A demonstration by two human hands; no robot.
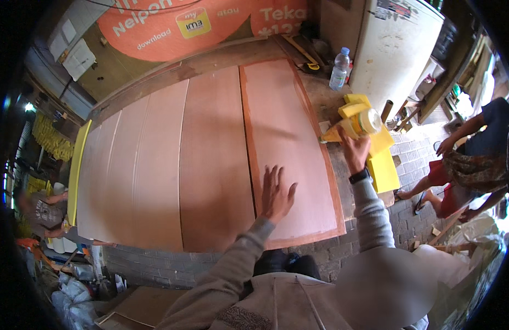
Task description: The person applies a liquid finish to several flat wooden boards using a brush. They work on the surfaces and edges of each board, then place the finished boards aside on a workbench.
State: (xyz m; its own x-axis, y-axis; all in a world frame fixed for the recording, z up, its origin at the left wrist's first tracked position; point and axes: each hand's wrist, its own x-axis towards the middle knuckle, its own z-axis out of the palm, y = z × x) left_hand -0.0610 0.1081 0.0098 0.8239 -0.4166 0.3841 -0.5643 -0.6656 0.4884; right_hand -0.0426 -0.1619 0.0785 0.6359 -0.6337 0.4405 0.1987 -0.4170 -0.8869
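Several flat pinkish boards [213, 148] lie side by side on a large work table in front of me. Reddish-brown strips border the rightmost board [276, 110]. Over that board's near part, my left hand [276, 195] is open with fingers spread; whether it touches the surface I cannot tell. My right hand [354, 151], a dark band on its wrist, is closed around a yellowish plastic bottle [360, 123]. The bottle is tipped on its side, its pale base toward the right and its narrower end toward the board's right edge.
Yellow blocks [383, 170] lie along the table's right side. Behind them stand a clear water bottle [339, 69] and a white fridge [394, 49]. A long tool [301, 50] rests at the back. One person [43, 214] is at the left; others [474, 154] are at the right.
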